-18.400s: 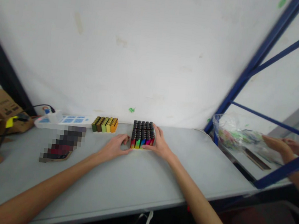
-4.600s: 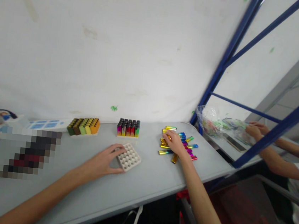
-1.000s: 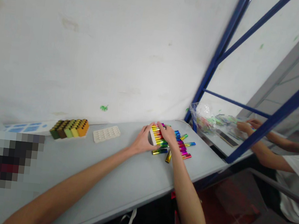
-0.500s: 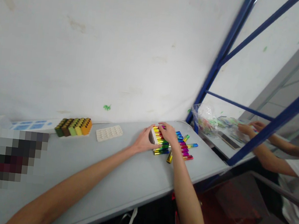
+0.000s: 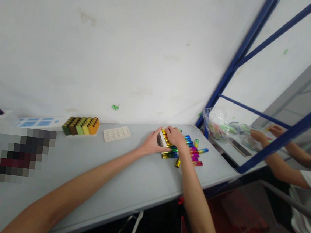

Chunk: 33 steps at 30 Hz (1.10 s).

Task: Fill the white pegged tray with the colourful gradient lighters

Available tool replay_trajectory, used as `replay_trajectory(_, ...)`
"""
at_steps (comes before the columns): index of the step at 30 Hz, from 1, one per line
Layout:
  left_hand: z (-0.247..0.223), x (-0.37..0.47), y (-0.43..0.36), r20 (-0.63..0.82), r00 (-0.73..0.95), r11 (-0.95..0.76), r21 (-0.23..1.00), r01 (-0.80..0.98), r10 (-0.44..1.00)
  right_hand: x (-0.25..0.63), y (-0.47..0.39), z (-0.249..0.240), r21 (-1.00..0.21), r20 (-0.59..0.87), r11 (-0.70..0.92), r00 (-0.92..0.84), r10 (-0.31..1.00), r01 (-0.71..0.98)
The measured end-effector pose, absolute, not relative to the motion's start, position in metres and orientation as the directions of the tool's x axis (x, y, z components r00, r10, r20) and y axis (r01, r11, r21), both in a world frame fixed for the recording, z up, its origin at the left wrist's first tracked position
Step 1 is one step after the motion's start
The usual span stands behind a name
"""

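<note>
My left hand grips a white tray tipped up on its side, with shiny tubes in it pointing right. My right hand lies over the tubes at the tray's upper part, its fingers bent onto them; what its fingertips hold is too small to make out. Shiny tubes in blue, pink, gold and green lie loose on the table under and beside my right wrist. A second white tray with rows of hollows lies flat to the left.
Green, brown and orange tubes stand in a tray at the left, near a white and blue box. A blue metal frame rises at the right. Beyond it are a plastic bag and another person's hands.
The view has shifted slightly. My right hand has moved a little over the tubes in the tray, while my left hand keeps its grip. The other person's hands have moved apart.
</note>
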<state>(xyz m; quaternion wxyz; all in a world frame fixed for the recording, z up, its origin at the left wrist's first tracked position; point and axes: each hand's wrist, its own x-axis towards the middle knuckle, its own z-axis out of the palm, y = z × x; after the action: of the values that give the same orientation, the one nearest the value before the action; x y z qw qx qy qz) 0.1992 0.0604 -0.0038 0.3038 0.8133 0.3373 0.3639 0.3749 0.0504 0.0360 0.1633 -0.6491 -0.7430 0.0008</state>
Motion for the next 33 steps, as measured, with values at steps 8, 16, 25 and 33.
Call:
replay_trajectory(8,-0.001,0.196,0.058,0.396,0.516,-0.600,0.733,0.321,0.760,0.399,0.052,0.036,-0.340,0.304,0.120,-0.012,0.953,0.933)
replay_trajectory(16,0.003,0.192,0.060,0.401,0.529,-0.619,0.708,0.339,0.748,0.415,0.051,0.026,-0.454,0.355,0.082,0.096,0.930,0.887)
replay_trajectory(25,0.007,0.175,0.062,0.396,0.557,-0.645,0.670,0.368,0.730,0.411,0.047,0.020,-0.537,0.354,0.118,0.096,0.930,0.835)
replay_trajectory(33,0.005,0.175,0.059,0.424,0.550,-0.654,0.679,0.333,0.720,0.406,0.041,0.026,-0.530,0.357,0.138,0.072,0.931,0.837)
